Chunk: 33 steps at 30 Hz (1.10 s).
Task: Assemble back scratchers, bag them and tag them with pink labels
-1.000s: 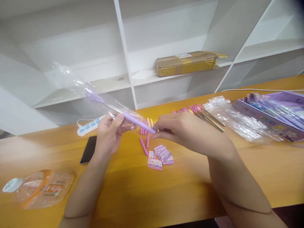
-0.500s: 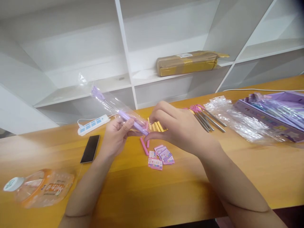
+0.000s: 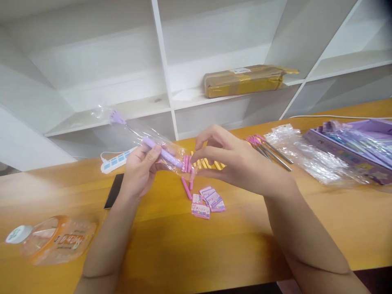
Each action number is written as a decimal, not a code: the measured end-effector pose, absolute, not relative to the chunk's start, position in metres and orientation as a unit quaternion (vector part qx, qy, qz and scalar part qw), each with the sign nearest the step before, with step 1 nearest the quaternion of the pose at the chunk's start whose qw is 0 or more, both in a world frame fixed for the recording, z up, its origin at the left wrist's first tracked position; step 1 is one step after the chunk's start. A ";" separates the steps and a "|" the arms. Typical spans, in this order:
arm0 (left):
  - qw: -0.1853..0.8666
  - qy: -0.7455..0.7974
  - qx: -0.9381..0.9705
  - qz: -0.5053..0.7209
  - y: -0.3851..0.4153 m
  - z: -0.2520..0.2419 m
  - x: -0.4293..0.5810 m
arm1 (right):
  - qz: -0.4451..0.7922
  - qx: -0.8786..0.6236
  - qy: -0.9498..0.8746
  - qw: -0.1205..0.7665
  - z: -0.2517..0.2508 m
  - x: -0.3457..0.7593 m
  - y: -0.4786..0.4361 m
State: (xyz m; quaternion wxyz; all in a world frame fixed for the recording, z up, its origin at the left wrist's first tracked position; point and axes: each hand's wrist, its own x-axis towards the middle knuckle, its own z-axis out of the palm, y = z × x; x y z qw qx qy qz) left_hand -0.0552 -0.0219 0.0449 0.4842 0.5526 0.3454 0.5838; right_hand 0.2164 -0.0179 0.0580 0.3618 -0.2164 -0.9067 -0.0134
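Observation:
My left hand (image 3: 142,165) is closed, thumb on top, round the handle of a purple back scratcher (image 3: 163,154). The scratcher lies tilted inside a clear plastic bag (image 3: 134,130), its claw-shaped end at the upper left. At the bag's lower right end is my right hand (image 3: 226,157), thumb and fingers curled around the film's edge; the exact grip is partly hidden. Beneath and behind the bag lie several pink handles (image 3: 186,188) and yellow handles (image 3: 203,164). Small printed cards (image 3: 211,200) rest in a loose pile in front of them.
Pink-ended metal rods (image 3: 275,151), clear bags (image 3: 312,157) and a purple box (image 3: 346,157) of packed items lie to the right. At left are a power strip (image 3: 114,161), a phone (image 3: 114,191) and a bottle (image 3: 58,241). A taped carton (image 3: 245,81) sits on the shelf.
My left hand has shifted left and slightly down with the bagged scratcher. My right hand has come away from the handle's end to the bag's end, uncovering more pink and yellow handles.

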 end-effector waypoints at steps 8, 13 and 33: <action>0.509 0.351 0.554 0.558 -0.022 0.042 -0.050 | -0.031 -0.156 -0.897 0.412 0.061 0.214 -0.021; 0.521 0.350 0.565 0.535 -0.022 0.040 -0.045 | 0.014 -0.147 -0.897 0.417 0.059 0.210 -0.017; 0.537 0.309 0.606 0.499 -0.032 0.027 -0.030 | 0.089 -0.243 -0.874 0.411 0.053 0.195 -0.021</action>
